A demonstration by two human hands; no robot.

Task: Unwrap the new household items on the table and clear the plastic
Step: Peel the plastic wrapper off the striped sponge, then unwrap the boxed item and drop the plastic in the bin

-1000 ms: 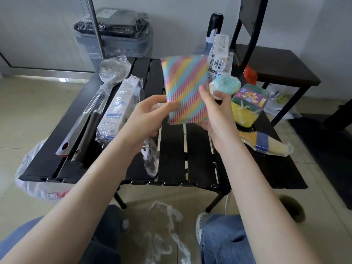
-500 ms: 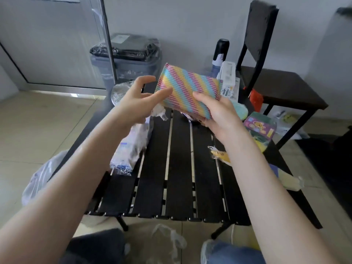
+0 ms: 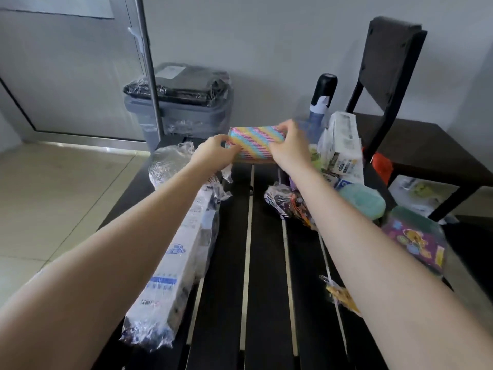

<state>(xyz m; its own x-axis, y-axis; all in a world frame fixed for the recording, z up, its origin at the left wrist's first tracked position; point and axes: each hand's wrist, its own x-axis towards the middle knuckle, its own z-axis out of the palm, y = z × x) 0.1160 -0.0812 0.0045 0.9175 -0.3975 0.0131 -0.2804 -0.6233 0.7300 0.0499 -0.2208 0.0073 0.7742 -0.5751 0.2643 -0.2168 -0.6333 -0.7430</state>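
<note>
A rainbow-striped cloth pack (image 3: 254, 141) is low over the far end of the black slatted table (image 3: 264, 263). My left hand (image 3: 214, 150) grips its left end and my right hand (image 3: 289, 145) grips its right end. A scrap of clear plastic (image 3: 226, 174) hangs under my left hand. A long plastic-wrapped white box (image 3: 176, 263) lies along the table's left side. A round item in clear wrap (image 3: 169, 165) sits at the far left corner.
On the right of the table lie a crinkled printed wrapper (image 3: 286, 206), a teal sponge (image 3: 362, 200), a purple-labelled pack (image 3: 416, 239), white cartons (image 3: 342, 145) and a spray can (image 3: 321, 100). A wrapped grey bin (image 3: 178, 105) stands behind, a dark chair (image 3: 400, 124) at right.
Both hands have carried the striped pack away from me and lowered it from upright to lying flat at the table's far end. The view has tilted up.
</note>
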